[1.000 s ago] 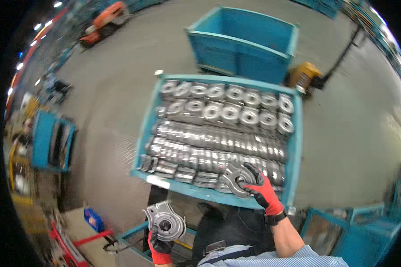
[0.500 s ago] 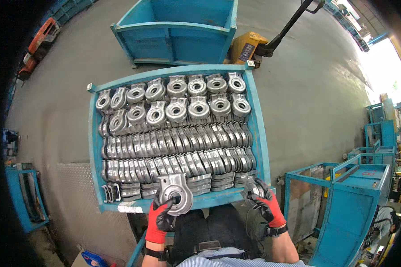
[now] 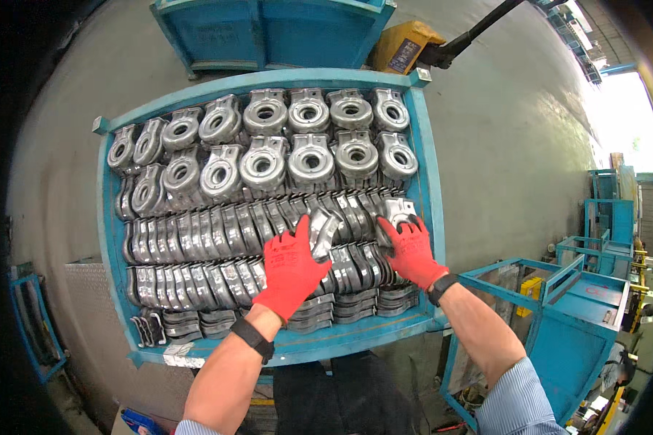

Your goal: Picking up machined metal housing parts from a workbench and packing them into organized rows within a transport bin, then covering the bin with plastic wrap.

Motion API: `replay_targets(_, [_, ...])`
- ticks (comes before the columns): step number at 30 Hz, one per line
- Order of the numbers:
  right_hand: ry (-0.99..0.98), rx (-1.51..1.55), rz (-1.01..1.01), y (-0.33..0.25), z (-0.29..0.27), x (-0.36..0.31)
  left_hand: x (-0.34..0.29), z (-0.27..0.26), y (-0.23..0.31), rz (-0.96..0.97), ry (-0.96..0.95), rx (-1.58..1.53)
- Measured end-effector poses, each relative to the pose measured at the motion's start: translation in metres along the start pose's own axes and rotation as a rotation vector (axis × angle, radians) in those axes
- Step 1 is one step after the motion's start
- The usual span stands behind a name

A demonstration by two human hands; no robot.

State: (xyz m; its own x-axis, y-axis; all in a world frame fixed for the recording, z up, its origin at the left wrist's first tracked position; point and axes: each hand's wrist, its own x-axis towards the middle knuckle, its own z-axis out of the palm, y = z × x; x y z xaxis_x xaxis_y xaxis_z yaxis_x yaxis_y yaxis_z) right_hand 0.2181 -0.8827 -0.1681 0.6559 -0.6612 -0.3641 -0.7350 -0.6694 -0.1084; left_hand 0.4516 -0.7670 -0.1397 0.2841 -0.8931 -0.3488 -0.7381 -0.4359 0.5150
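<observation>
A blue metal bin (image 3: 429, 188) holds rows of stamped steel brackets (image 3: 264, 165), each with a round cupped ring and a flat tab. My left hand (image 3: 292, 267), in a red glove, grips one steel bracket (image 3: 326, 228) tilted on its side over the bin's middle rows. To its right, my right hand (image 3: 412, 251) has its fingers on another steel bracket (image 3: 399, 209), close to the bin's right wall. Both palms face down and partly cover the brackets. In the two far rows the rings face up; nearer rows stand on edge, packed tight.
Beyond the far rim stands a second blue bin (image 3: 290, 35), with a yellow pallet jack (image 3: 406, 45) beside it. Blue frames and a cabinet (image 3: 559, 348) are at the right. A blue rack (image 3: 40, 326) stands at the left.
Both hands have moved forward from the bin's near edge to over its middle rows, carrying the brackets. My view has shifted closer over the bin.
</observation>
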Motion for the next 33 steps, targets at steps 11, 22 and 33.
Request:
replay_targets(11, [0.188, 0.112, 0.064, 0.042, 0.047, 0.013, 0.068, 0.109, 0.05, 0.014, 0.076, 0.455])
replay_targets(22, [0.378, 0.638, 0.302, 0.052, 0.052, -0.024, 0.053, 0.124, 0.065, 0.208, 0.188, 0.214])
replay_targets(33, [0.391, 0.891, 0.525, 0.058, 0.066, -0.01, 0.071, 0.173, 0.056, -0.21, 0.4, -0.076])
